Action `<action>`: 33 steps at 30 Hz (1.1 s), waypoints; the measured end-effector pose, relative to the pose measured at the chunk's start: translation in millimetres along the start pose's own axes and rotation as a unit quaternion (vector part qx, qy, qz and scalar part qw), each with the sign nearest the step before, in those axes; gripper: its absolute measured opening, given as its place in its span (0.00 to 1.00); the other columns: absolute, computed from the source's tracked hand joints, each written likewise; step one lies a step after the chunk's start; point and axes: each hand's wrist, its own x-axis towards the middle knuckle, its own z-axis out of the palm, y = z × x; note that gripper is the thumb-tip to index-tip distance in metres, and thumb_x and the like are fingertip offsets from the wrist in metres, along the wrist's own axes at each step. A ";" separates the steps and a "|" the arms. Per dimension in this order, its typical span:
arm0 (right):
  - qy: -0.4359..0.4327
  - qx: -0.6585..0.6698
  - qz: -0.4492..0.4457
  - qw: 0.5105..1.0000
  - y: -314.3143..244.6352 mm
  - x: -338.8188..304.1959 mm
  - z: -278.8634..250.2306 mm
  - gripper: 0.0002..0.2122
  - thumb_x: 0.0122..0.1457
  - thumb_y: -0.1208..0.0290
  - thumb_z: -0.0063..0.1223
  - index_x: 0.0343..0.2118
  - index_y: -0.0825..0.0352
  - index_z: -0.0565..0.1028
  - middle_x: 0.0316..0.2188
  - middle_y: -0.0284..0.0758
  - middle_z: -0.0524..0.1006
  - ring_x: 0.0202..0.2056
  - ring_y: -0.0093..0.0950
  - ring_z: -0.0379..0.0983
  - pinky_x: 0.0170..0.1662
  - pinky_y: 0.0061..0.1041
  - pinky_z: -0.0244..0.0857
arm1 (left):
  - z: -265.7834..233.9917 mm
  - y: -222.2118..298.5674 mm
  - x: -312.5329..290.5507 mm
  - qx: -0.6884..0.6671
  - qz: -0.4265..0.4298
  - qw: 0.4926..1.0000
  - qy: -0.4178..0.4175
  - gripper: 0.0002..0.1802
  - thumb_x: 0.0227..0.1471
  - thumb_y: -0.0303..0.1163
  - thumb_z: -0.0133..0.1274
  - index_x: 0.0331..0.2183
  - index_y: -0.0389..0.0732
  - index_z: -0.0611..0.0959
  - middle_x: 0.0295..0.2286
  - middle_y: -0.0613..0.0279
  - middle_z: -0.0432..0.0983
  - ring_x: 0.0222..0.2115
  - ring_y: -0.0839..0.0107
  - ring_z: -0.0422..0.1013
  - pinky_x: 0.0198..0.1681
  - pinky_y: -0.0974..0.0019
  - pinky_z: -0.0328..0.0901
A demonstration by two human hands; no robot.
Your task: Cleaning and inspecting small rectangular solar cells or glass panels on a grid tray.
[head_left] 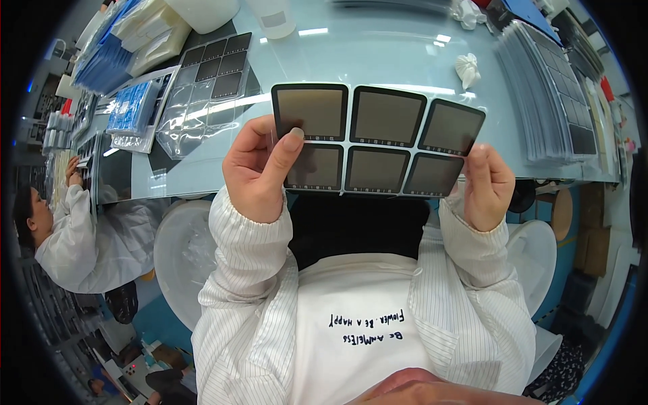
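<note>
Both my hands hold up a flat sheet of dark rectangular panels over the front edge of the table. Two rows of black-framed panels show on it, with small marks along their lower borders. My left hand grips the left end, its thumb lying on the front face and the other fingers behind. At the right end, my right hand pinches the edge between thumb and fingers. The fingertips behind the sheet are hidden.
A clear tray sheet with dark panels lies left, near blue film packs. Stacked sheets stand right. Crumpled white tissue and a white bottle sit farther back. White bins flank me; a co-worker sits left.
</note>
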 end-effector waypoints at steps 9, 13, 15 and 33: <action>0.052 -0.020 0.024 0.998 -12.0 -5.7 0.7 0.10 0.61 0.71 0.49 0.28 0.73 0.73 0.21 0.26 0.69 0.21 0.12 0.59 0.27 0.12 0.53 | 4.4 2.0 -6.3 0.012 0.069 0.997 0.022 0.17 0.52 0.26 0.55 0.45 0.33 0.75 0.29 0.66 0.75 0.28 0.83 0.68 0.32 0.80 0.63; 0.072 0.014 0.016 0.997 -1.3 -3.4 -3.5 0.09 0.60 0.71 0.51 0.29 0.74 0.73 0.22 0.27 0.71 0.24 0.14 0.63 0.30 0.13 0.57 | 6.6 5.9 -6.7 0.014 0.066 0.998 0.006 0.18 0.54 0.25 0.52 0.47 0.31 0.74 0.28 0.64 0.75 0.25 0.83 0.69 0.28 0.81 0.64; 0.082 0.026 0.024 0.996 1.0 -5.7 -7.0 0.09 0.59 0.72 0.51 0.30 0.74 0.74 0.23 0.29 0.72 0.26 0.16 0.66 0.33 0.13 0.59 | 7.0 9.0 -9.0 0.017 0.076 0.997 -0.003 0.17 0.54 0.25 0.51 0.47 0.31 0.74 0.28 0.63 0.75 0.24 0.83 0.69 0.27 0.80 0.64; 0.055 0.009 -0.010 0.998 -9.7 -9.6 -1.5 0.08 0.59 0.72 0.51 0.30 0.74 0.74 0.24 0.29 0.72 0.26 0.16 0.65 0.34 0.13 0.57 | 1.1 12.0 -9.8 0.036 0.113 0.993 0.011 0.16 0.54 0.23 0.50 0.46 0.30 0.74 0.30 0.61 0.76 0.26 0.81 0.70 0.29 0.80 0.66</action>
